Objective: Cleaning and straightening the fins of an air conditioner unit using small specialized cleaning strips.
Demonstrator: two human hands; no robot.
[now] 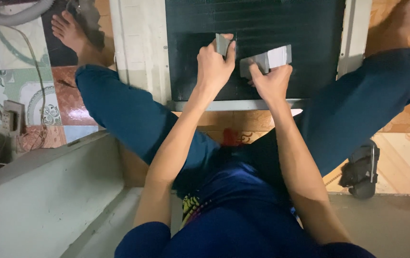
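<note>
cable and socket: a grey cable (pixel 37 76) and a wall-type socket block (pixel 12 117) are seen at far left of the frame, on patterned floor tiles (pixel 4 57); kept well apart from the work.
ledge: a pale ledge (pixel 47 191) is set across lower left, just beside the left leg.
finned panel: a dark finned panel (pixel 262 28) in a pale frame (pixel 140 52) is laid flat at upper centre, between the spread legs, so both arms reach it straight on.
left hand: the left hand (pixel 214 67) is clenched around a small grey tool (pixel 222 44), pressed onto the fins; likely held upright for a narrow contact.
right hand: the right hand (pixel 274 81) is closed on a wider grey comb-like block (pixel 268 59), tilted, touching the panel just beside the left tool.
sandal: a black sandal (pixel 361 169) is left at lower right, on the tiled floor.
</note>
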